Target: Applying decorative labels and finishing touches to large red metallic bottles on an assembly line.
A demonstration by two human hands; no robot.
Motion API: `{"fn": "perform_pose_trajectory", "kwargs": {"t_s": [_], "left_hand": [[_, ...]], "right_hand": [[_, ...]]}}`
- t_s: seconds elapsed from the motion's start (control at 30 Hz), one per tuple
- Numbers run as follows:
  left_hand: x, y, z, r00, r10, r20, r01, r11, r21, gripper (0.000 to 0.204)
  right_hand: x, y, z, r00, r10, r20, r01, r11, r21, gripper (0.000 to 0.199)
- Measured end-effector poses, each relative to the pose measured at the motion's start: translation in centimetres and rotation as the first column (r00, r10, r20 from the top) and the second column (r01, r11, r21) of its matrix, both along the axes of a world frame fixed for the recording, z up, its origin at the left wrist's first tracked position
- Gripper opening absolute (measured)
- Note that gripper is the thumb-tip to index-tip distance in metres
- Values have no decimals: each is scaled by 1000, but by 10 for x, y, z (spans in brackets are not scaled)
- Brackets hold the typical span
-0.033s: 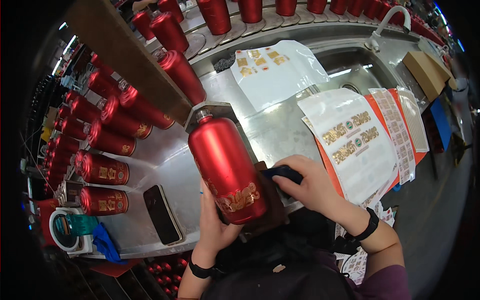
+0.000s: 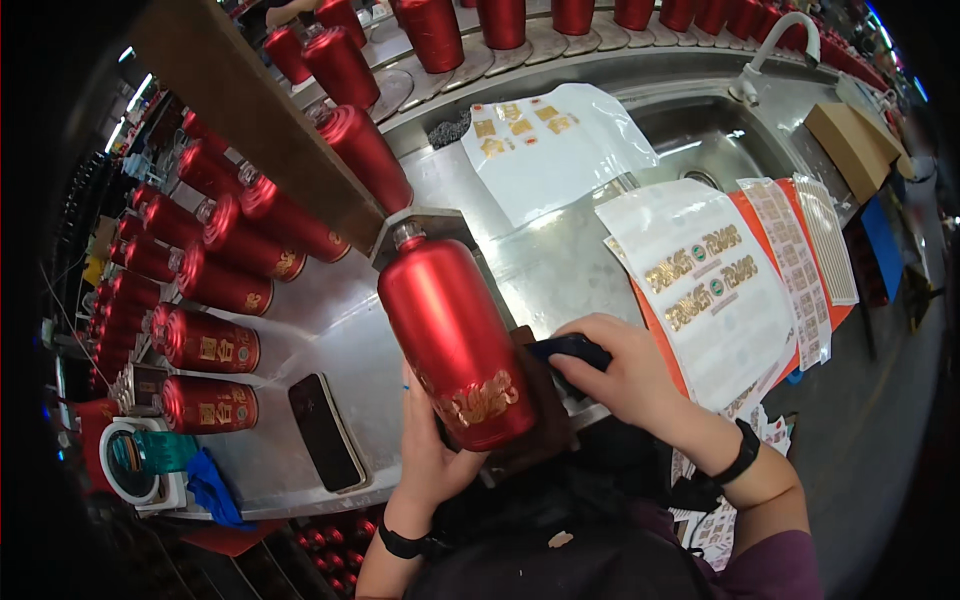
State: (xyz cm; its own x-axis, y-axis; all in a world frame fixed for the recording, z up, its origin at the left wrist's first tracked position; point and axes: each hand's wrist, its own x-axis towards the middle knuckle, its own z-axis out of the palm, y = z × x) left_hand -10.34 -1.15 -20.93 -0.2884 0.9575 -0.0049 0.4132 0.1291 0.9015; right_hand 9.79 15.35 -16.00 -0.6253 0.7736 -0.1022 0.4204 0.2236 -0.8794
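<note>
A red metallic bottle (image 2: 445, 310) with a silver neck lies tilted in front of me, its neck pointing away. Raised gold decoration (image 2: 482, 398) runs around its lower part. My left hand (image 2: 430, 452) is wrapped under the near left side and base of the bottle, with some fingers hidden beneath. In my right hand (image 2: 618, 370) is a dark blue, smooth-handled tool (image 2: 575, 348), held just right of the bottle; its exact kind does not show. A dark brown rest (image 2: 545, 400) supports the bottle from below and from the right.
Several red bottles (image 2: 205, 340) stand at left, with others along the conveyor (image 2: 500, 62) behind. A brown beam (image 2: 255, 120) slants down to the bottle. Sticker sheets (image 2: 705, 330) lie at right, near a sink (image 2: 700, 125) with a white tap (image 2: 785, 45). A phone (image 2: 328, 430) lies at left.
</note>
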Motion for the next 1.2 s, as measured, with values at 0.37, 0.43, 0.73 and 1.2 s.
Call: {"fn": "perform_pose_trajectory", "kwargs": {"t_s": [0.37,0.43,0.73,1.2], "left_hand": [[1,0,3,995,37,91,-24,990,-135,93],[2,1,8,995,42,90,-31,992,-125,92],[7,7,10,999,37,-8,-38,998,-41,101],[-1,11,21,958,91,-271,-28,973,230,112]], "right_hand": [[-12,-26,43,932,317,-174,-172,812,557,36],[-14,-17,43,944,294,-149,-170,821,546,35],[-14,-5,46,961,276,-11,-218,780,587,37],[-29,3,67,881,466,81,-417,684,599,33]]}}
